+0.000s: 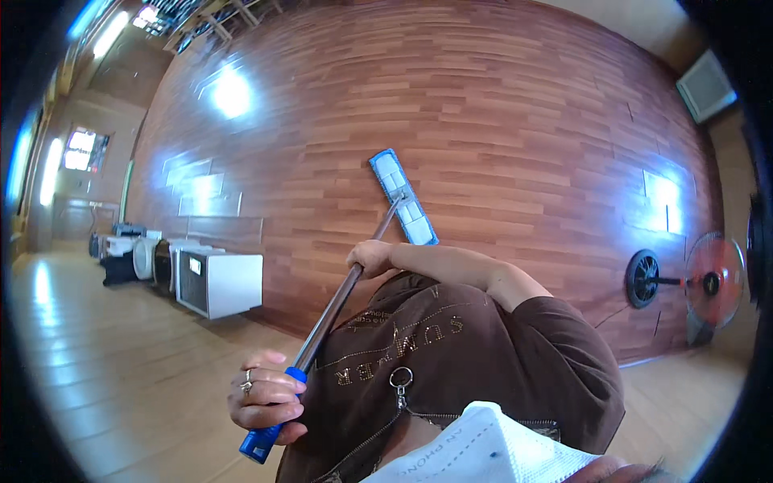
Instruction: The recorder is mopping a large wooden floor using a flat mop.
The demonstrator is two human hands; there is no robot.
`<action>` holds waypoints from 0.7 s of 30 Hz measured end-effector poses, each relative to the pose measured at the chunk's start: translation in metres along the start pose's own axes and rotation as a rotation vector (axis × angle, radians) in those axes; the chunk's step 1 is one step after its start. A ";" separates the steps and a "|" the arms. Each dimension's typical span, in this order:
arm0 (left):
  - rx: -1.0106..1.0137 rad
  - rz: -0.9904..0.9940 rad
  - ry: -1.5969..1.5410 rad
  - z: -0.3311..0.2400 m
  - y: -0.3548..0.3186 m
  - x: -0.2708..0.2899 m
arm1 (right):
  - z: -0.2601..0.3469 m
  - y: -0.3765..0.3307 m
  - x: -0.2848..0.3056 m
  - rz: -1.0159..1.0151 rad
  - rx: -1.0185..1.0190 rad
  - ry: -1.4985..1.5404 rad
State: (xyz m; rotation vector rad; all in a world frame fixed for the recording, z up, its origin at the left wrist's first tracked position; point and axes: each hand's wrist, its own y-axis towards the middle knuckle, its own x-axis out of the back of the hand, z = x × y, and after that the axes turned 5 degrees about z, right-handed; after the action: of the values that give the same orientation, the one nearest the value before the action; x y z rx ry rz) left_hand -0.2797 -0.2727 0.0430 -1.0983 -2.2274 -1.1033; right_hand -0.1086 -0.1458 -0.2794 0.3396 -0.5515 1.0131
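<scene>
A flat mop lies across the middle, its rectangular head (412,212) resting on the wood-look floor, with a blue fringe and pale pockets on top. From the head, a metal pole (324,320) slants back toward me and ends in a blue grip (259,441). My left hand (266,394), with a ring on one finger, is closed around the pole's end at that blue grip. Farther along the pole, my right hand (371,258) is wrapped around the metal, its forearm crossing in front of my brown top. The mop pad's underside is hidden.
On the right stands a fan with a reddish round cage (714,282) and a black round base (642,278). At left, a white box-shaped cabinet (235,285) stands beside several other items. Wooden furniture legs (219,29) show at the far left. Bright light reflects off the floor (499,105).
</scene>
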 end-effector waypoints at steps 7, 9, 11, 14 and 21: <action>-0.138 0.149 -0.249 0.089 0.008 0.041 | -0.033 -0.025 0.023 -0.272 -0.236 0.001; -0.157 0.164 -0.309 0.107 0.016 0.045 | -0.037 -0.036 0.031 -0.366 -0.292 -0.008; -0.182 0.205 -0.387 0.135 0.028 0.042 | -0.049 -0.056 0.030 -0.497 -0.375 -0.053; -0.198 0.278 -0.485 0.165 0.041 0.034 | -0.046 -0.087 0.029 -0.735 -0.449 -0.017; -0.282 0.512 -0.747 0.220 0.096 -0.021 | -0.065 -0.182 -0.025 -0.985 -0.760 -0.132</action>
State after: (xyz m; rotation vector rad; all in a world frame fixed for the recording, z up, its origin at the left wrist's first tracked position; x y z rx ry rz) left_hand -0.1952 -0.0707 -0.0565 -2.3491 -2.0778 -0.8727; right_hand 0.0570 -0.2206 -0.3497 -0.0306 -0.7314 -0.1963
